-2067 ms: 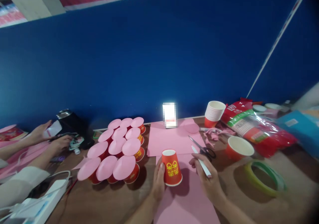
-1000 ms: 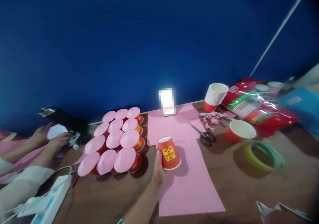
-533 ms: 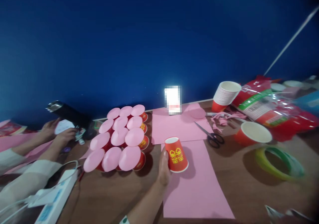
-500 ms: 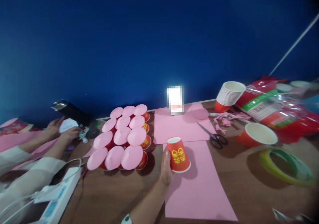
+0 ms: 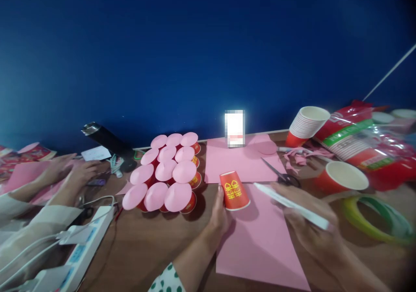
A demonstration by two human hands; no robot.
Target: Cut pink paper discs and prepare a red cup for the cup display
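Note:
My left hand (image 5: pixel 221 212) is closed around the left side of a red paper cup (image 5: pixel 234 191) with yellow lettering. The cup is upside down, its wide mouth toward a sheet of pink paper (image 5: pixel 256 248). To the right, my right hand (image 5: pixel 308 216) grips a white marker (image 5: pixel 290 206), slightly blurred, its tip pointing at the cup. Behind the cup lies a second pink sheet (image 5: pixel 227 164) with a pink paper circle (image 5: pixel 264 147) on it. Black-handled scissors (image 5: pixel 282 175) rest partly behind my right hand.
Several red cups topped with pink circles (image 5: pixel 165 170) stand in rows at left. At right are a stack of cups (image 5: pixel 307 125), a single cup (image 5: pixel 344 177), tape (image 5: pixel 354 222) and a plastic bag (image 5: pixel 367 140). Another person's hands (image 5: pixel 78 175) work far left, near a power strip (image 5: pixel 84 244).
My right hand has come into view from the right with the white marker. My left hand stays at the cup. The other person's hands have let go of a white card.

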